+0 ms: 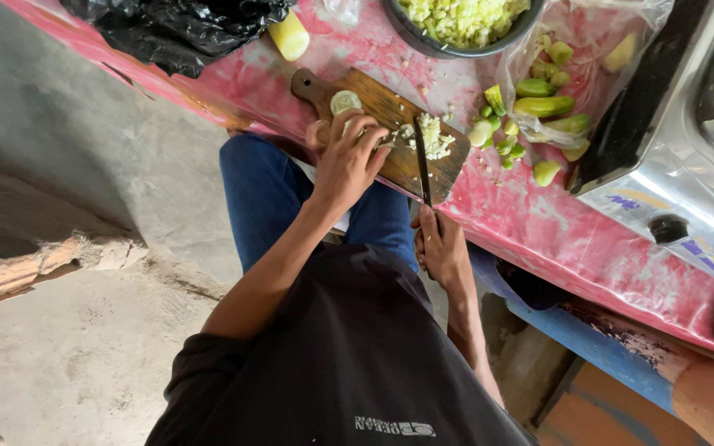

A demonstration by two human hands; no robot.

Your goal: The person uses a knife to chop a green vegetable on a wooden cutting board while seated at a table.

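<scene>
From the head camera I look down on a wooden cutting board point(390, 132) lying on a pink-stained table point(530, 219). My left hand point(349, 157) rests on the board, fingers curled down over a pale vegetable piece point(345, 102), pinning it in place. My right hand point(441, 246) is wrapped around the handle of a knife point(421, 161), whose dark blade stands edge-down across the board, just beside the left fingertips. A small heap of chopped bits point(431, 136) lies on the board on the far side of the blade. Past the board's end, green trimmings point(502, 140) are scattered near a clear plastic bag point(576, 83) holding whole green vegetables. A dark bowl point(456, 33) of chopped pieces sits at the table's far edge, and a steel stove point(687, 140) stands to the right.
</scene>
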